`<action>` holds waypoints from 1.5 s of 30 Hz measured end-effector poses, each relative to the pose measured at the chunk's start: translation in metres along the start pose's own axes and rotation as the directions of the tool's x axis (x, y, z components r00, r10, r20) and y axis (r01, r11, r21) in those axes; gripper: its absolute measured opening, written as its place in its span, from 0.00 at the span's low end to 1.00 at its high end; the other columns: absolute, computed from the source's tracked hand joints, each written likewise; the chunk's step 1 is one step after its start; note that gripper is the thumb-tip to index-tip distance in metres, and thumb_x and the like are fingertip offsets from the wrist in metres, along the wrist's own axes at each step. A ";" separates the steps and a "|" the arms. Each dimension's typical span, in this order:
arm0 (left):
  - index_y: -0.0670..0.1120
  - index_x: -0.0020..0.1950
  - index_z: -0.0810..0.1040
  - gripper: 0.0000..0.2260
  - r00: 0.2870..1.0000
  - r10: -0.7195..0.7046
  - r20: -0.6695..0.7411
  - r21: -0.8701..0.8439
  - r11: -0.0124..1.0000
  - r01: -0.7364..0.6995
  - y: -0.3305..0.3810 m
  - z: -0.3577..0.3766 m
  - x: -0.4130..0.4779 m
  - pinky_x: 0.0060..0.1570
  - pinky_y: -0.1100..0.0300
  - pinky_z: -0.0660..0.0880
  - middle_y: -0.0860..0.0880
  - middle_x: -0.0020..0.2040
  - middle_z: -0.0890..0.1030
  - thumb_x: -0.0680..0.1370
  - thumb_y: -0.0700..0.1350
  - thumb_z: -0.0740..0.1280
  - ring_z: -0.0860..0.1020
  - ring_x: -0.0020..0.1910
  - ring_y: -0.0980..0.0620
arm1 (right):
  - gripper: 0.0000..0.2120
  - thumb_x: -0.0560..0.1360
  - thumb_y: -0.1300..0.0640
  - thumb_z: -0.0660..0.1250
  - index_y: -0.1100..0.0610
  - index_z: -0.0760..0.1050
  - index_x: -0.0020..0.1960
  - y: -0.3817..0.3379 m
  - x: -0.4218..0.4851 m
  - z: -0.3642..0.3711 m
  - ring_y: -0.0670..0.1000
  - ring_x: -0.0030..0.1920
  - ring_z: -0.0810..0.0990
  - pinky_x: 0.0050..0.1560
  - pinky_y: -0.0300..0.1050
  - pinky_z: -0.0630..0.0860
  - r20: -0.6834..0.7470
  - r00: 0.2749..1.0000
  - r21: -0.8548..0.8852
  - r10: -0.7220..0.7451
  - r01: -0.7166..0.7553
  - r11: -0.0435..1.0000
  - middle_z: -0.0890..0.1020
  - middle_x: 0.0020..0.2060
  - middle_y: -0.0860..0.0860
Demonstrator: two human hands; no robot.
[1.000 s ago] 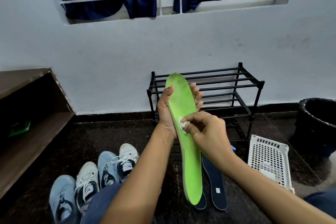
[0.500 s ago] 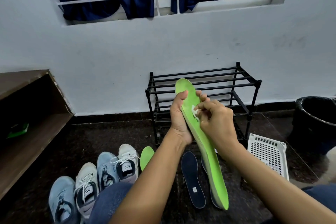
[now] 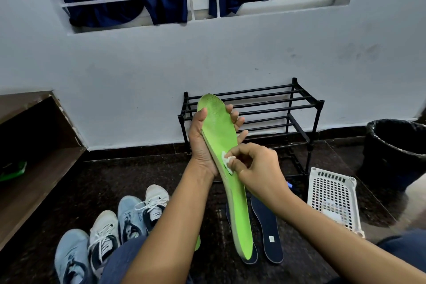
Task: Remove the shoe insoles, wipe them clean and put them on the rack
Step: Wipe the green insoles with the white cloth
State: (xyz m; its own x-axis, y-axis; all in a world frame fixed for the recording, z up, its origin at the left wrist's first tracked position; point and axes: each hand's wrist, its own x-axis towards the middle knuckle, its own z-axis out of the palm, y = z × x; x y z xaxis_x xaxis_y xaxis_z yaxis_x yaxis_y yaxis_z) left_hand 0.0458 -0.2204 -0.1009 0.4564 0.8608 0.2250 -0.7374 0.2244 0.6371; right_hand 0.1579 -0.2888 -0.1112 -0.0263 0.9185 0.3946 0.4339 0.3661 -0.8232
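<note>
Left grip (image 3: pixel 202 143) clasps insole (image 3: pixel 221 131); basket (image 3: pixel 332 175) holds something pale.

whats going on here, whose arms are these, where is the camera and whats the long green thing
There is no machine here: these are a person's two bare arms. The view comes from one wide-angle camera worn on that person's head, looking forward and down, so you see the hands as their owner does.

The left hand holds a green insole, the soft liner from inside a shoe, nearly upright. The right hand pinches a small white wipe against it to clean it.

On the dark floor lie two dark insoles. Four shoes stand in a row at the lower left. A black rack stands by the wall, where the clean insoles are meant to go. Right of it are a white basket and a black bin.
</note>
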 end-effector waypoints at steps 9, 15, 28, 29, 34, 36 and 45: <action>0.42 0.50 0.76 0.26 0.999 0.034 -0.034 -0.072 0.997 -0.036 -0.016 0.024 0.003 0.51 0.57 0.73 0.45 0.45 0.76 0.59 0.54 0.77 0.75 0.46 0.49 | 0.05 0.68 0.67 0.70 0.58 0.81 0.40 0.007 0.026 -0.007 0.49 0.37 0.78 0.44 0.46 0.77 -0.221 0.954 -0.216 -0.201 0.153 0.964 0.82 0.38 0.50; 0.43 0.49 0.75 0.25 1.000 0.024 -0.013 -0.074 0.997 -0.025 -0.019 0.030 0.005 0.48 0.56 0.75 0.45 0.47 0.76 0.60 0.56 0.76 0.76 0.45 0.49 | 0.07 0.68 0.70 0.69 0.60 0.80 0.42 0.008 0.037 -0.008 0.54 0.38 0.80 0.40 0.44 0.76 -0.293 0.892 -0.380 -0.344 0.222 0.898 0.81 0.41 0.54; 0.41 0.55 0.78 0.32 0.998 0.035 -0.047 -0.069 0.997 -0.038 0.005 -0.003 0.007 0.53 0.55 0.75 0.45 0.50 0.80 0.57 0.56 0.78 0.78 0.53 0.47 | 0.03 0.71 0.62 0.72 0.55 0.82 0.42 -0.011 0.012 0.003 0.37 0.31 0.77 0.35 0.25 0.68 0.031 0.998 -0.031 -0.053 0.054 0.998 0.79 0.30 0.42; 0.41 0.54 0.78 0.32 0.998 0.038 -0.055 -0.071 0.997 -0.041 0.006 -0.004 0.007 0.53 0.55 0.74 0.46 0.49 0.80 0.56 0.56 0.78 0.78 0.53 0.48 | 0.03 0.71 0.62 0.72 0.55 0.82 0.41 -0.012 0.012 0.003 0.37 0.30 0.76 0.34 0.25 0.68 0.045 0.998 -0.007 -0.044 0.044 0.999 0.79 0.29 0.42; 0.43 0.51 0.76 0.28 0.998 0.022 -0.066 -0.060 0.998 -0.026 0.001 0.001 0.004 0.54 0.57 0.71 0.46 0.46 0.78 0.57 0.56 0.78 0.78 0.50 0.49 | 0.03 0.70 0.64 0.72 0.57 0.82 0.40 -0.010 0.013 0.003 0.36 0.30 0.76 0.34 0.25 0.67 -0.001 0.998 -0.009 -0.059 0.059 0.998 0.78 0.29 0.40; 0.42 0.50 0.76 0.27 0.998 0.017 -0.059 -0.066 0.998 -0.021 -0.004 0.006 0.004 0.53 0.57 0.71 0.46 0.45 0.77 0.58 0.55 0.77 0.77 0.48 0.48 | 0.03 0.70 0.65 0.72 0.58 0.83 0.41 -0.007 0.018 0.001 0.35 0.32 0.76 0.35 0.24 0.67 -0.064 0.994 -0.026 -0.087 0.085 0.996 0.78 0.30 0.41; 0.44 0.48 0.76 0.28 0.997 -0.021 -0.076 -0.104 0.995 0.013 -0.023 0.024 0.008 0.47 0.57 0.77 0.46 0.44 0.80 0.54 0.55 0.79 0.79 0.42 0.50 | 0.06 0.68 0.69 0.71 0.60 0.82 0.42 0.004 0.044 -0.004 0.52 0.34 0.79 0.40 0.35 0.72 -0.329 0.899 -0.305 -0.288 0.187 0.934 0.81 0.38 0.56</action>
State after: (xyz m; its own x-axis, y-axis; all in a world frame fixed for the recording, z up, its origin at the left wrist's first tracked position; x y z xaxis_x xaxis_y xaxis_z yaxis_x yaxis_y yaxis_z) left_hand 0.0783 -0.2295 -0.0956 0.4324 0.8883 0.1545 -0.7789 0.2817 0.5603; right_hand 0.1620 -0.2476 -0.0962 0.1481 0.6713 0.7262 0.6746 0.4684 -0.5706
